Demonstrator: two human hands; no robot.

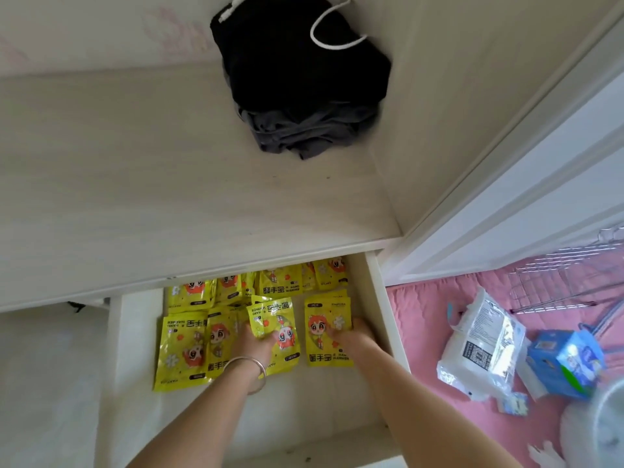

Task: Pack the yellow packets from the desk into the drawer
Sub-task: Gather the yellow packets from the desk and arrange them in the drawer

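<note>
Drawer [135, 332] pulled out under the table [135, 197] edge, bare strip along its left wall and bare floor toward the near edge. Yellow packets [182, 346] lie in two rows at the back, far row partly under the table lip. Left hand [251, 342], bangle [250, 366] on the wrist, grips a tilted packet [275, 324] lying over the middle ones. Right hand [353, 334] rests on the rightmost packet [326, 332], just beside the right drawer wall; its fingers look curled at the packet's edge, grip unclear. Dark folded clothes [300, 82] sit far back on the table. Pink bedding [422, 332] to the right carries a white plastic pack [483, 346] and a blue box [567, 363].
</note>
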